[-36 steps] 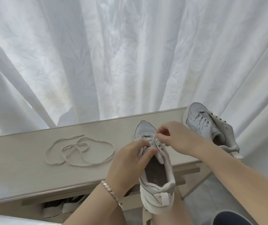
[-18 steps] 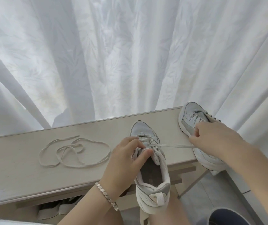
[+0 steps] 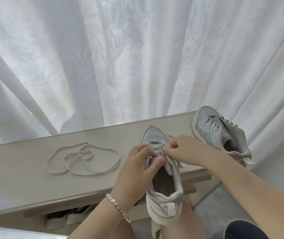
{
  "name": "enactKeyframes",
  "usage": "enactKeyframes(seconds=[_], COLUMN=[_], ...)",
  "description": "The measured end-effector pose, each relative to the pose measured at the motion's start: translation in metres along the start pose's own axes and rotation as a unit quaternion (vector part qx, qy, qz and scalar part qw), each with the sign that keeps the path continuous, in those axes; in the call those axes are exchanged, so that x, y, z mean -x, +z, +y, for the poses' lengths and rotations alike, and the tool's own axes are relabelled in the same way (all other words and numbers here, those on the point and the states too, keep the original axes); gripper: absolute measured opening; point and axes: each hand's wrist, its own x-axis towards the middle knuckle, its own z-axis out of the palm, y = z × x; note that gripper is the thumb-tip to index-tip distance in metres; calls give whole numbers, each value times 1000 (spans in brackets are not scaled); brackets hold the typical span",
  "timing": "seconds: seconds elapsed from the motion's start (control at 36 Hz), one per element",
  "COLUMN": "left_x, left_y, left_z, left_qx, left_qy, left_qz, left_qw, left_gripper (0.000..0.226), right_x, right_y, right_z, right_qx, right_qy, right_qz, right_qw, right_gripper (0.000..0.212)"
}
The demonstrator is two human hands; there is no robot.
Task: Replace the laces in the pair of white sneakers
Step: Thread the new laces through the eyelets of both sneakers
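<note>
A white patterned curtain (image 3: 137, 57) hangs behind the work area. In front of it stands the long pale wooden bench (image 3: 25, 178).

The second white sneaker (image 3: 218, 133) lies on its side at the right end of the bench, laced, with its heel overhanging the edge. The white low-top sneaker (image 3: 165, 192) you are working on bridges the gap: toe on the bench's front edge, heel on your thigh. A loose flat beige lace (image 3: 84, 159) lies coiled on the bench to the left, well apart from both sneakers.

Your left hand (image 3: 134, 171) grips the working sneaker at the eyelet rows, thumb pressed onto the tongue. Your right hand (image 3: 184, 149) has its fingertips pinched together on the threaded white lace (image 3: 155, 146) at the upper eyelets.

Probable faults from this position:
- The lace slips out of the pinch if you pull before the hold is firm.
- An eyelet gets skipped, since your fingers hide the rows.
- The working sneaker slides off the bench edge if your left hand relaxes.
- Your right forearm passes just beside the overhanging sneaker; a sideways pull could knock it to the floor.
</note>
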Motion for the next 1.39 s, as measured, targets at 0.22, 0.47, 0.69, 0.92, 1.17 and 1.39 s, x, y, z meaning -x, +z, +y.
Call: enactKeyframes(seconds=[0.22,0.47,0.69,0.92,1.17,1.39], left_x=[2,3,3,5,3,-5], left_y=[3,5,1,-3,2,4], left_z=[-1,-2,-1,6,12,24], left_qx=[-19,-40,16,2,-60,-91], left_qy=[3,14,-4,-42,68,112], left_qz=[5,0,-1,2,24,19], left_qw=[1000,999,1000,999,996,989], left_gripper=[7,13,23,43,18,15], right_x=[20,62,33,12,18,44], right_y=[-8,-36,5,33,18,-21], right_z=[18,29,38,42,35,14], right_qx=[-137,-252,-99,-89,-233,-400], right_qy=[-79,-150,-14,1,0,-73], right_qz=[122,-60,52,8,41,-12], right_qw=[980,954,994,996,972,914], right_gripper=[34,43,13,20,27,21])
